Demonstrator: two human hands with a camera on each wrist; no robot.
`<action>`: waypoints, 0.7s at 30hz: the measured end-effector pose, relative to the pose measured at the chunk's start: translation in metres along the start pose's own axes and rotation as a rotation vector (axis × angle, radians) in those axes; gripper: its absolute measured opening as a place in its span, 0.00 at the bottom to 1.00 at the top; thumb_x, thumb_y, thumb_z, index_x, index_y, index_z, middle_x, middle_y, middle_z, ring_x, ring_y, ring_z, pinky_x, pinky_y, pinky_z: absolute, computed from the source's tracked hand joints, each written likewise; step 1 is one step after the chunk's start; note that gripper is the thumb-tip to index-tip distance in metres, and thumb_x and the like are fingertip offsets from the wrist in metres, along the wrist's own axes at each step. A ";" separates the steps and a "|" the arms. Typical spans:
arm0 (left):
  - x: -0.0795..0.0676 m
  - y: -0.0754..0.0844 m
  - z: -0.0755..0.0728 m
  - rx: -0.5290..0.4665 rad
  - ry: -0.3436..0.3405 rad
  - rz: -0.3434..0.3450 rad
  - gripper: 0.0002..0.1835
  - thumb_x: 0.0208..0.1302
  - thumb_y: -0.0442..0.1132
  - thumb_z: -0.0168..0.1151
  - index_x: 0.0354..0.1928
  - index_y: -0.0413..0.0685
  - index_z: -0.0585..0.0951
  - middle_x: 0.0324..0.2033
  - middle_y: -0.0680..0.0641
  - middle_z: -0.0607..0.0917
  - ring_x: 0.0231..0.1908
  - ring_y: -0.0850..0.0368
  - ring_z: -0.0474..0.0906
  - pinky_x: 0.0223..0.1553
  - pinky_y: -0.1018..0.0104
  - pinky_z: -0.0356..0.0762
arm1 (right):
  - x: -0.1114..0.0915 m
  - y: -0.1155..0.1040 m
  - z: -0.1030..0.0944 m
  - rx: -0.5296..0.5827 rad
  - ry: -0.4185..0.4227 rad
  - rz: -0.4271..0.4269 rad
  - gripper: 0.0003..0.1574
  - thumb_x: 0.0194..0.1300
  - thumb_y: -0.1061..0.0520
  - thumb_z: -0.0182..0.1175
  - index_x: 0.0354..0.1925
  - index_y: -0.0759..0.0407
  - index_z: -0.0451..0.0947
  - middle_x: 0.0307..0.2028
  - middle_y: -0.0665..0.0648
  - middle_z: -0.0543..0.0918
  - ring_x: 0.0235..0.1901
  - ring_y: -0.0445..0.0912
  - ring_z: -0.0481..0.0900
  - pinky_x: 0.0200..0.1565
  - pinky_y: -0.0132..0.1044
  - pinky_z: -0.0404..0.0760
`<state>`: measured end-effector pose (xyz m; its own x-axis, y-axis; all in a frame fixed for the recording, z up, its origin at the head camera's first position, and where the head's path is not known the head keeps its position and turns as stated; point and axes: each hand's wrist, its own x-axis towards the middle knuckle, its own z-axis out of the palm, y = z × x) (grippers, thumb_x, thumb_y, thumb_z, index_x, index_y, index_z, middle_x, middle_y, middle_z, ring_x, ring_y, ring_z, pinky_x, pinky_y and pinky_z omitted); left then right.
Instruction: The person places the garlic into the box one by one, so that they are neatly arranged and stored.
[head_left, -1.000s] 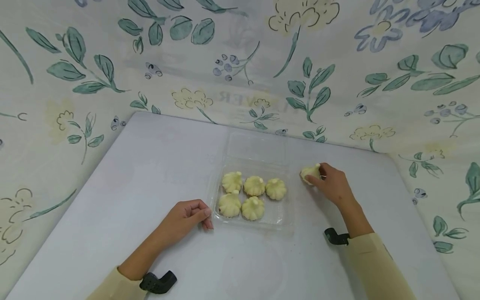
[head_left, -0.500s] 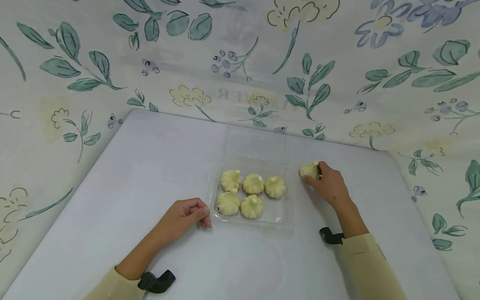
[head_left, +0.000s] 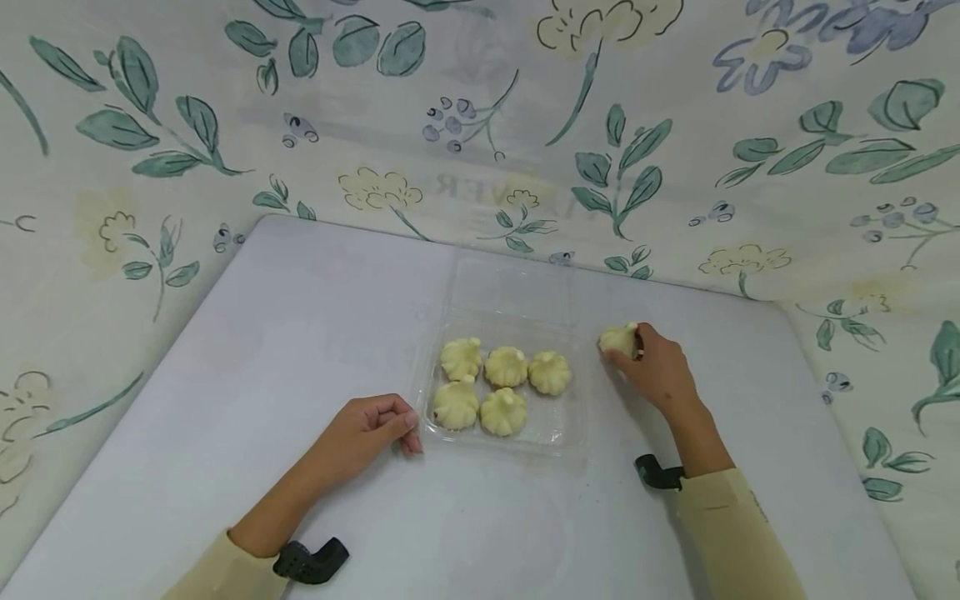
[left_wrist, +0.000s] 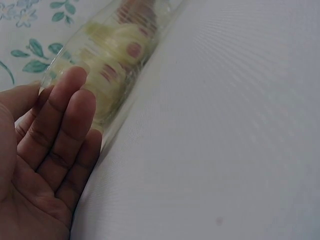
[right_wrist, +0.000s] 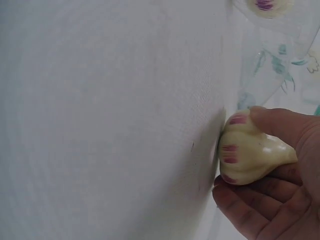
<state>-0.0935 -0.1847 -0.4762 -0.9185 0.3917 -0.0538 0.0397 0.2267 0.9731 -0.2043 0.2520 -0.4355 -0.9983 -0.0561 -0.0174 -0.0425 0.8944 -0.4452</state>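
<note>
My right hand [head_left: 660, 371] holds a pale garlic bulb [head_left: 618, 340] between thumb and fingers, to the right of a clear plastic container [head_left: 558, 429]. The right wrist view shows this garlic bulb [right_wrist: 250, 150] with purple streaks, its base against or very near the white surface and its stem toward the palm. Several more garlic bulbs [head_left: 506, 367] sit in the container in two rows; its front right part holds none. At the container's front left corner rests my left hand [head_left: 367, 437]. Its fingers [left_wrist: 75, 120] are loosely bent beside the plastic wall, gripping nothing visible.
The container's transparent lid [head_left: 513, 283] lies folded back behind it on the white table [head_left: 322, 308]. A floral-patterned cloth [head_left: 487, 125] rises behind and beside the table. Dark devices are strapped at both wrists.
The right hand has shifted very slightly with its garlic bulb, covering a bit more of it. The head view has drifted a little. The left hand stays by the container's corner.
</note>
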 end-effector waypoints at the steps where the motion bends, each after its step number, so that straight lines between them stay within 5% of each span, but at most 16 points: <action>1: 0.000 0.000 0.000 0.000 0.000 0.000 0.12 0.80 0.43 0.58 0.39 0.44 0.84 0.28 0.51 0.90 0.34 0.51 0.88 0.46 0.67 0.79 | 0.000 0.000 0.000 0.000 0.001 -0.001 0.40 0.73 0.46 0.66 0.66 0.76 0.68 0.56 0.77 0.81 0.52 0.67 0.83 0.48 0.59 0.83; 21: -0.001 0.001 -0.001 -0.018 -0.005 0.005 0.12 0.80 0.43 0.58 0.39 0.43 0.83 0.29 0.50 0.90 0.34 0.50 0.88 0.46 0.66 0.80 | 0.001 0.001 0.002 0.011 -0.006 0.000 0.41 0.74 0.48 0.66 0.67 0.78 0.66 0.59 0.78 0.78 0.55 0.68 0.82 0.50 0.59 0.83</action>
<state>-0.0930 -0.1853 -0.4750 -0.9165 0.3969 -0.0503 0.0370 0.2092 0.9772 -0.2050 0.2519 -0.4374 -0.9980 -0.0590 -0.0230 -0.0420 0.8893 -0.4553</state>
